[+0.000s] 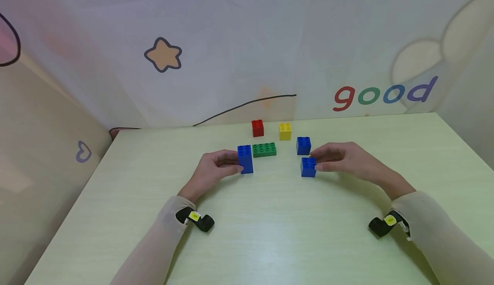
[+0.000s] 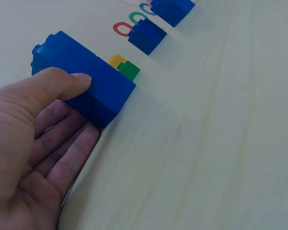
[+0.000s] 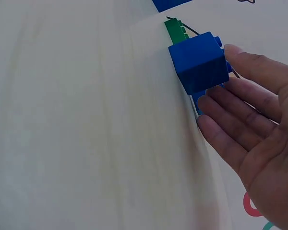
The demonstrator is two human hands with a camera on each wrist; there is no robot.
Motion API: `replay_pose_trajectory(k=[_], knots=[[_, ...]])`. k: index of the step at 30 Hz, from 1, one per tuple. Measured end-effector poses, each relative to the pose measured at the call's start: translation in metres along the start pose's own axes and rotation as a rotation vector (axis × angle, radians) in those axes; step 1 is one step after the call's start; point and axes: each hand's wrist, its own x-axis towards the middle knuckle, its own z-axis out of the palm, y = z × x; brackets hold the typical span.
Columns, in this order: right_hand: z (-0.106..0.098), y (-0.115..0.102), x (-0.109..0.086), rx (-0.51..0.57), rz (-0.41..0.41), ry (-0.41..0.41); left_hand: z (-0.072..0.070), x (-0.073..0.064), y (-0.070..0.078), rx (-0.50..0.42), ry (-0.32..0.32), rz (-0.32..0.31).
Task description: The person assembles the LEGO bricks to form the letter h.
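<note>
A stack of two blue toy bricks (image 1: pixel 245 160) stands upright on the table, pinched by my left hand (image 1: pixel 216 166). Its thumb (image 2: pixel 72 84) presses the near face while the other fingers lie behind, partly hidden. My right hand (image 1: pixel 343 160) is beside a single blue brick (image 1: pixel 308 167), fingers extended. In the right wrist view the thumb tip (image 3: pixel 234 51) comes up to the brick's studded top edge; the fingers reach behind it without curling round. Just beyond is another blue brick (image 1: pixel 303 146), mostly hidden in that view.
Right of the stack lies a long green brick (image 1: pixel 264 150). Farther back stand a red brick (image 1: pixel 257 128) and a yellow brick (image 1: pixel 285 131). A printed backdrop (image 1: pixel 231 62) rises along the far edge of the pale table (image 1: pixel 266 233).
</note>
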Motion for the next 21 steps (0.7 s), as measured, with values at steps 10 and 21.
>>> replay_pose_trajectory(k=[10,21], knots=[[0.0016,0.0021,0.0004,0.005,0.004,-0.007,-0.0003,-0.0001,-0.0004,-0.003,0.002,-0.002],[0.0009,-0.0002,-0.0008,0.0,0.003,-0.005,-0.0001,-0.0008,0.0012,-0.013,0.0,0.003]])
